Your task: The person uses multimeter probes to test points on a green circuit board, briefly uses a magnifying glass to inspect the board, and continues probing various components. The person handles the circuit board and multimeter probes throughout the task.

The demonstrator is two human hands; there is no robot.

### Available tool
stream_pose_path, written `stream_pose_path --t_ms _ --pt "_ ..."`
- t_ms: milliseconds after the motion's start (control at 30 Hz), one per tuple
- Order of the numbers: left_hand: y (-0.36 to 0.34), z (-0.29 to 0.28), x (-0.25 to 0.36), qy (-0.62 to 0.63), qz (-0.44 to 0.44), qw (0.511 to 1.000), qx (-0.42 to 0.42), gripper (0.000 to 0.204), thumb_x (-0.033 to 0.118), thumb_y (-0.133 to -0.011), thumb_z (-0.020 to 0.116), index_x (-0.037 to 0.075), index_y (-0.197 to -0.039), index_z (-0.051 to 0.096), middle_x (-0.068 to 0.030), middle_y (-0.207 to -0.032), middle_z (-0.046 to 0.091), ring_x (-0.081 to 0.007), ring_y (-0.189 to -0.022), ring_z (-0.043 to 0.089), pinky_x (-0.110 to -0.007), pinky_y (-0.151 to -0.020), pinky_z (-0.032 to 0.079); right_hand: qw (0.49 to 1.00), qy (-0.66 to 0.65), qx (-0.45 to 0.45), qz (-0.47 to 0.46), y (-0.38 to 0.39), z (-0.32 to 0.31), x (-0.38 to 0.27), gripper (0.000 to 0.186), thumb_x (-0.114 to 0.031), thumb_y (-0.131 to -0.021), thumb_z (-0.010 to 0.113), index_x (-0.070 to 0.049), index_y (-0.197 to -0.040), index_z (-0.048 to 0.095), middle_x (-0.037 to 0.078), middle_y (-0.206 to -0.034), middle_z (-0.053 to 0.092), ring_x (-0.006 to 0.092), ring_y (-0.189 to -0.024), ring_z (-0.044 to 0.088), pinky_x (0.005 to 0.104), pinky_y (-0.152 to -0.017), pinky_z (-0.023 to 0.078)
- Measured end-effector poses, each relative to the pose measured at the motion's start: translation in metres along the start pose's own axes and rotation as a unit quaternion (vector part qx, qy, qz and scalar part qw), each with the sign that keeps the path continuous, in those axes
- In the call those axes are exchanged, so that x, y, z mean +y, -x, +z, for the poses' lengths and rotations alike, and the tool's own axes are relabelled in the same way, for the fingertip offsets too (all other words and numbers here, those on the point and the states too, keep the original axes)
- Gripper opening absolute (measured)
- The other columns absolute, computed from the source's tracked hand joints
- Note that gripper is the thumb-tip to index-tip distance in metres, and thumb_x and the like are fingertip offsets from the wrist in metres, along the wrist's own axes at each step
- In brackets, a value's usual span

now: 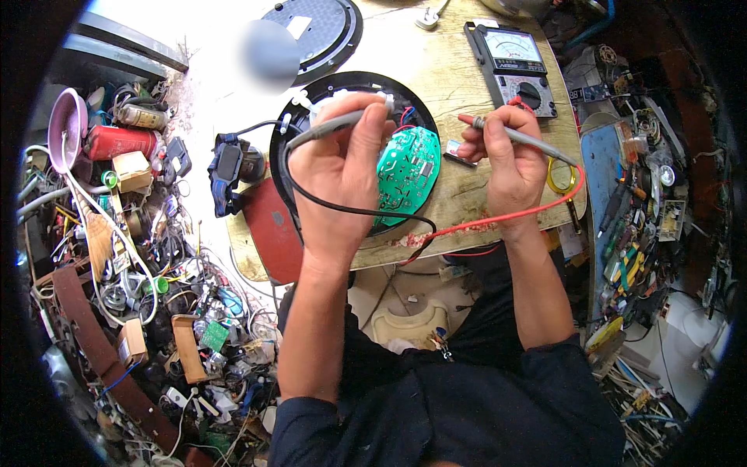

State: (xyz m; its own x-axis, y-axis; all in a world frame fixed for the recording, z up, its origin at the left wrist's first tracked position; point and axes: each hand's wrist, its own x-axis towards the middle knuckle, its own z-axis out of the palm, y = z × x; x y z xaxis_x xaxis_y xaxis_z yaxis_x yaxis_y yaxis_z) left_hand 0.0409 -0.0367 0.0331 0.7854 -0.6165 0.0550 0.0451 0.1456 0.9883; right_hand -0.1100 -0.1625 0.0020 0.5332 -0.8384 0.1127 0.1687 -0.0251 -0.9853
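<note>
My left hand (334, 191) is closed around a grey test probe (331, 124) with a black lead, over a round black housing (278, 163). A green circuit board (412, 167) lies in that housing beside my left fingers, which partly cover it. Whether the black-lead probe touches anything is hidden. To the right, my right hand (515, 175) grips a second grey test probe (527, 138) with a red lead; its reddish end points left, apart from the board. An analog multimeter (515, 66) with a dial lies beyond my right hand.
A round black cover (334, 39) and a white plug (427, 18) are at the table's far side. A dark strapped device (233, 167) and a reddish-brown plate (268, 226) sit left. Heaped electronic scrap (210, 311) fills the left floor; hand tools (622, 257) crowd the right.
</note>
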Motion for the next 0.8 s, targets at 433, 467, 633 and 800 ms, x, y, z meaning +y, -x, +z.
stream_pose_path --t_ms 433,467,633,800 --pt "0.04 -0.003 -0.039 -0.088 -0.017 0.996 0.012 0.02 0.013 -0.111 0.066 -0.003 -0.121 0.07 -0.0091 -0.109 0.076 -0.0148 -0.096 0.073 -0.028 -0.086 0.06 0.994 0.034 -0.049 0.094 0.007 0.001 0.011 0.014 -0.005 -0.106 0.069 0.003 -0.118 0.068 0.011 -0.11 0.077 0.0157 -0.102 0.073 0.0285 -0.091 0.059" --pt "0.041 -0.004 -0.04 -0.109 -0.018 0.994 -0.003 0.021 0.014 -0.112 0.064 -0.003 -0.124 0.068 -0.0108 -0.114 0.077 -0.0179 -0.1 0.076 -0.03 -0.09 0.063 0.993 0.047 -0.054 0.097 0.007 0.001 0.011 0.014 -0.005 -0.106 0.069 0.003 -0.118 0.068 0.011 -0.109 0.077 0.0156 -0.101 0.073 0.0283 -0.091 0.06" --pt "0.043 0.001 -0.033 -0.159 -0.021 0.987 0.018 0.015 0.009 -0.106 0.071 -0.002 -0.116 0.073 -0.0103 -0.104 0.073 -0.0138 -0.087 0.067 -0.027 -0.078 0.054 0.994 0.047 -0.021 0.097 0.011 0.009 0.011 0.014 -0.006 -0.107 0.067 0.003 -0.118 0.066 0.013 -0.108 0.077 0.0169 -0.1 0.075 0.0291 -0.085 0.061" --pt "0.043 -0.001 -0.039 -0.141 -0.006 0.99 0.007 0.015 0.01 -0.106 0.072 -0.002 -0.116 0.073 -0.0106 -0.104 0.073 -0.0149 -0.088 0.067 -0.028 -0.078 0.054 0.986 0.139 -0.061 0.072 0.015 0.001 0.015 0.016 -0.006 -0.109 0.062 0.004 -0.121 0.064 0.016 -0.113 0.076 0.0202 -0.104 0.076 0.0324 -0.09 0.063"
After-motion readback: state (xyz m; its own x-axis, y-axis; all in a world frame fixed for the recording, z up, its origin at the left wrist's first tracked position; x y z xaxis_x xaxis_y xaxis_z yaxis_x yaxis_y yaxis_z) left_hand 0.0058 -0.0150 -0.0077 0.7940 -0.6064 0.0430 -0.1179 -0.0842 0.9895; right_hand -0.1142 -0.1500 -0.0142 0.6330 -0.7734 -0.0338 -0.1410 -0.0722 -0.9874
